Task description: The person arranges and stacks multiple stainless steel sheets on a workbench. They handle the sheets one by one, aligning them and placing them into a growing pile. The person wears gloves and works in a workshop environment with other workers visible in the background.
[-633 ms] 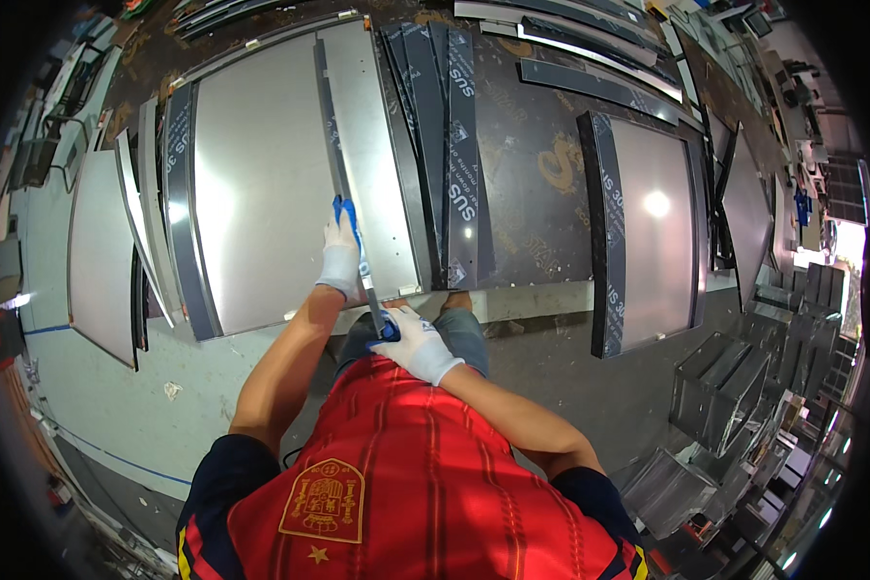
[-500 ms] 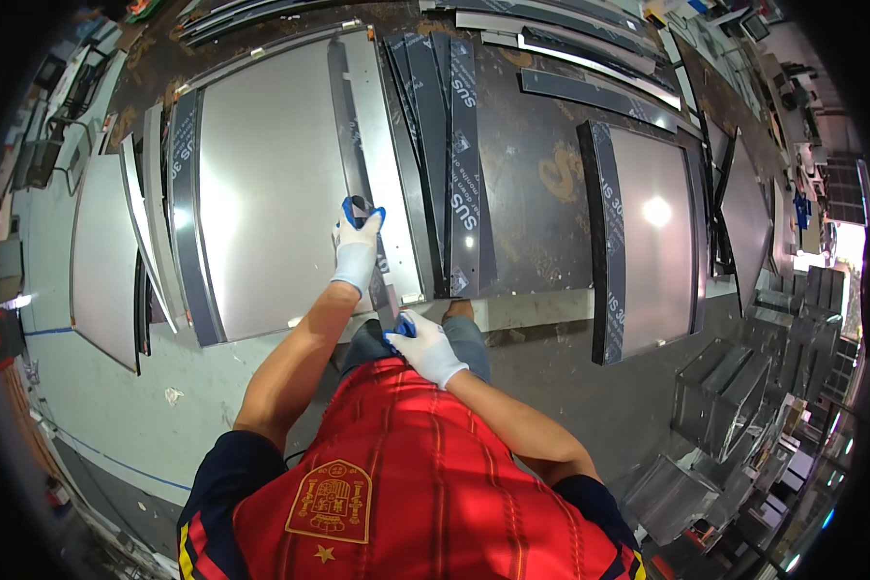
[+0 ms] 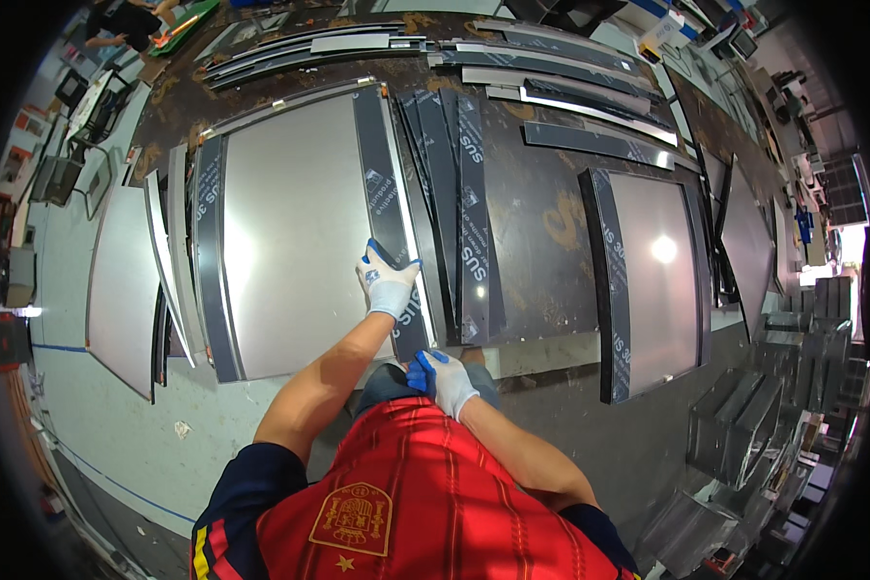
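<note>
A long dark strip (image 3: 375,145), apparently metal with printed protective film, lies along the right edge of a large silvery metal panel (image 3: 290,222). My left hand (image 3: 389,285), in a white glove with blue fingertips, spans the strip partway along, thumb and fingers at its two long edges. At the strip's near end is my right hand (image 3: 445,379), gloved the same way, with its fingers curled at the end. The undersides of both hands' fingers are hidden. Just right of the panel, several film-covered strips (image 3: 472,222) lie close together.
A smaller panel (image 3: 659,280) with film-covered edges overhangs the dark table's (image 3: 541,251) front edge at right. Long strips (image 3: 570,92) are stacked at the back. Another panel (image 3: 121,280) stands left. Metal boxes (image 3: 735,425) sit on the floor at right. A person (image 3: 130,27) is at the far left.
The strip has turned from narrow side up to lying flat, film face up, along the panel's right edge. Both hands have stayed along it. The whole view has shifted slightly.
</note>
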Action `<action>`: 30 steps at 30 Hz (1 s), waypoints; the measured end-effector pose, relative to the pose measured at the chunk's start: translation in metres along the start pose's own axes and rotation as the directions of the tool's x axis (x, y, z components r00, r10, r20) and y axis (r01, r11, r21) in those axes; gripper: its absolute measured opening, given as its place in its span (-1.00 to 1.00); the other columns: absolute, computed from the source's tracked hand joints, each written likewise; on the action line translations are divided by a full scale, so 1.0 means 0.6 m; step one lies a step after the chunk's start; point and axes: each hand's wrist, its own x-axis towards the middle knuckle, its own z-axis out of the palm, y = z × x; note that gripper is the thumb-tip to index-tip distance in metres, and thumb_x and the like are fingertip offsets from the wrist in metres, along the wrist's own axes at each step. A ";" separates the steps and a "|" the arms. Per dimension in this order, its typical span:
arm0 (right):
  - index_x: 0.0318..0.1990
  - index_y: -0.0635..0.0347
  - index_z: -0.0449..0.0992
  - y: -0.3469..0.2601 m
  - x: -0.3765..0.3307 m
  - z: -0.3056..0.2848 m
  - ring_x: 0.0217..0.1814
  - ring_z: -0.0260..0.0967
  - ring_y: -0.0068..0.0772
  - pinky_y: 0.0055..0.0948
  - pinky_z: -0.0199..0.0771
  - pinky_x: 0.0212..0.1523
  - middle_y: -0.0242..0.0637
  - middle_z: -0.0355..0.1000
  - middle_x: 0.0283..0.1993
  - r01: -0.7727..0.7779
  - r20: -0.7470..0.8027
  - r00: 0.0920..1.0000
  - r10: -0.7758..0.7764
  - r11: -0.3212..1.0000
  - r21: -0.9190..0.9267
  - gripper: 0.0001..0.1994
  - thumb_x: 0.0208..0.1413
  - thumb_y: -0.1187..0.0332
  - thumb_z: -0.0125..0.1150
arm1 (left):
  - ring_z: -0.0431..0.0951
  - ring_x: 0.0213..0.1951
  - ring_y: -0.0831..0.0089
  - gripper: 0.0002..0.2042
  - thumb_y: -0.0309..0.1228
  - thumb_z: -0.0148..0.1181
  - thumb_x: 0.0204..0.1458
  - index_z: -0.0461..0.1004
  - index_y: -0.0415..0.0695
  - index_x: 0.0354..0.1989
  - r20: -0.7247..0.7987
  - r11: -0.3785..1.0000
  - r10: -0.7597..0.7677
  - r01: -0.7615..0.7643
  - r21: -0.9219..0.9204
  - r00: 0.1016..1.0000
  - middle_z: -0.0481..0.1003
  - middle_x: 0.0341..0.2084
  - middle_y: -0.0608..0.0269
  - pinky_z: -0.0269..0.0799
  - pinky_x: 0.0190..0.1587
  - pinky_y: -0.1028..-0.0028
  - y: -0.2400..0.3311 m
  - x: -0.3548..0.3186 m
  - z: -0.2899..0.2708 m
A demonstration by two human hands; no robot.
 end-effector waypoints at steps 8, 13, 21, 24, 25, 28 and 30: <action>0.08 0.22 0.55 -0.007 0.002 0.004 -0.16 0.64 -0.13 -0.10 0.73 -0.03 -0.08 0.65 -0.07 0.012 -0.004 1.000 -0.012 1.000 0.024 -0.78 0.49 0.27 0.28 | 0.33 0.40 -0.21 0.16 -0.07 0.67 -0.15 0.13 -0.27 0.62 -0.020 1.000 0.018 -0.018 -0.010 1.000 0.32 0.31 -0.33 0.27 0.51 0.04 0.010 0.006 0.009; 0.06 0.18 0.57 -0.005 0.019 -0.011 -0.12 0.63 -0.14 -0.09 0.73 -0.02 -0.13 0.63 -0.10 -0.018 0.008 1.000 0.017 0.997 0.076 -0.80 0.49 0.26 0.27 | 0.34 0.39 -0.19 0.17 -0.07 0.68 -0.17 0.14 -0.25 0.62 -0.046 0.999 0.027 -0.025 0.044 0.999 0.34 0.29 -0.30 0.28 0.50 0.05 0.022 0.007 0.011; 0.11 0.19 0.59 -0.006 0.026 -0.001 -0.05 0.68 -0.09 -0.07 0.78 0.05 -0.08 0.66 0.01 -0.068 -0.025 0.997 0.078 0.959 0.274 -0.76 0.45 0.26 0.35 | 0.32 0.39 -0.24 0.17 -0.04 0.70 -0.17 0.15 -0.24 0.62 -0.041 0.995 0.090 -0.088 0.040 0.995 0.32 0.30 -0.31 0.26 0.51 0.00 0.026 0.014 0.008; 0.15 0.15 0.58 -0.018 -0.011 0.007 -0.03 0.64 -0.22 -0.24 0.71 0.06 -0.16 0.66 0.05 -0.046 0.023 0.999 0.042 0.983 0.175 -0.75 0.47 0.25 0.31 | 0.30 0.41 -0.29 0.19 -0.03 0.70 -0.18 0.14 -0.25 0.62 -0.030 0.991 0.112 -0.109 0.081 0.993 0.28 0.36 -0.37 0.24 0.52 -0.02 0.022 0.017 0.010; 0.16 0.15 0.58 -0.025 -0.020 0.011 -0.04 0.63 -0.22 -0.25 0.71 0.06 -0.16 0.66 0.06 -0.041 0.009 0.999 0.040 0.984 0.173 -0.74 0.47 0.25 0.31 | 0.30 0.41 -0.29 0.19 -0.03 0.70 -0.18 0.14 -0.25 0.62 -0.021 0.988 0.113 -0.111 0.105 0.993 0.28 0.38 -0.38 0.25 0.51 -0.02 0.024 0.020 0.012; 0.20 0.14 0.56 -0.032 -0.045 0.018 -0.06 0.60 -0.24 -0.26 0.70 0.03 -0.17 0.65 0.13 -0.030 0.002 1.000 0.031 0.975 0.218 -0.71 0.47 0.23 0.32 | 0.33 0.39 -0.28 0.19 -0.01 0.69 -0.17 0.14 -0.26 0.62 -0.005 0.988 0.112 -0.111 0.111 0.994 0.31 0.36 -0.37 0.29 0.49 -0.01 0.028 0.026 0.014; 0.21 0.16 0.55 -0.029 -0.046 0.020 -0.01 0.60 -0.23 -0.26 0.69 0.04 -0.15 0.64 0.16 -0.027 0.015 1.000 0.024 0.973 0.229 -0.68 0.47 0.20 0.33 | 0.36 0.38 -0.27 0.18 -0.01 0.69 -0.17 0.15 -0.26 0.61 0.009 0.985 0.095 -0.095 0.147 0.995 0.33 0.34 -0.35 0.30 0.47 -0.01 0.032 0.028 0.011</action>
